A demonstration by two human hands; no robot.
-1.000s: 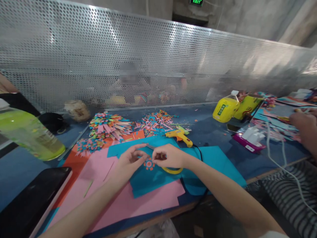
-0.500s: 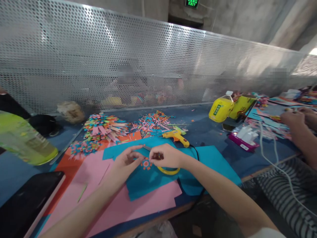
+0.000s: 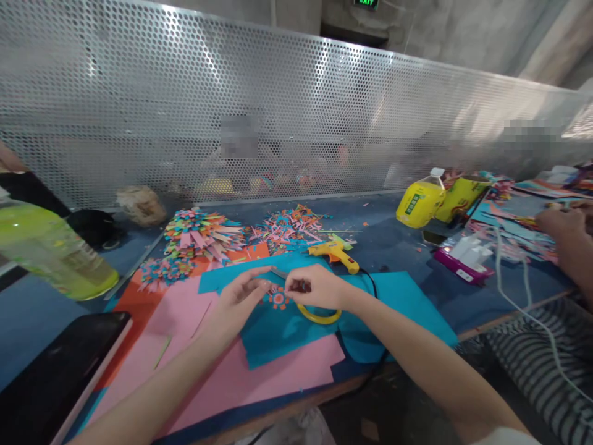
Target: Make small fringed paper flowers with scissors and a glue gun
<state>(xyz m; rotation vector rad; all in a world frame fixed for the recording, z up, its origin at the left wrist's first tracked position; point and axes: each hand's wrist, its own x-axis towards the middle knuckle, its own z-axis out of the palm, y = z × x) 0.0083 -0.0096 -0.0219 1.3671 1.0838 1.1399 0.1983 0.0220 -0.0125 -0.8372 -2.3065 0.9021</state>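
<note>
A small round paper flower (image 3: 278,299), orange and pink with a ring of little tabs, is between my two hands above teal paper (image 3: 273,337). My left hand (image 3: 241,295) has its thumb and fingertips closed at the flower's left edge. At the flower's right edge, my right hand (image 3: 311,287) is bent in a pinch, and what its fingertips hold is too small to make out. Scissors with yellow handles (image 3: 324,319) lie under my right hand, their grey blades reaching up between the hands. Pink paper (image 3: 278,377) spreads beneath the teal sheet.
Behind my hands are a yellow glue gun (image 3: 334,252), paper scraps (image 3: 291,227) and fringed paper flowers (image 3: 199,238). A phone (image 3: 65,371) and a bottle (image 3: 55,247) stand left. Rightward are a yellow jug (image 3: 419,203), a purple box (image 3: 463,266) and another person's hand (image 3: 558,225).
The view has shifted slightly, so most things sit a little further right. My hands stay around the flower, and my left fingertips look closer together.
</note>
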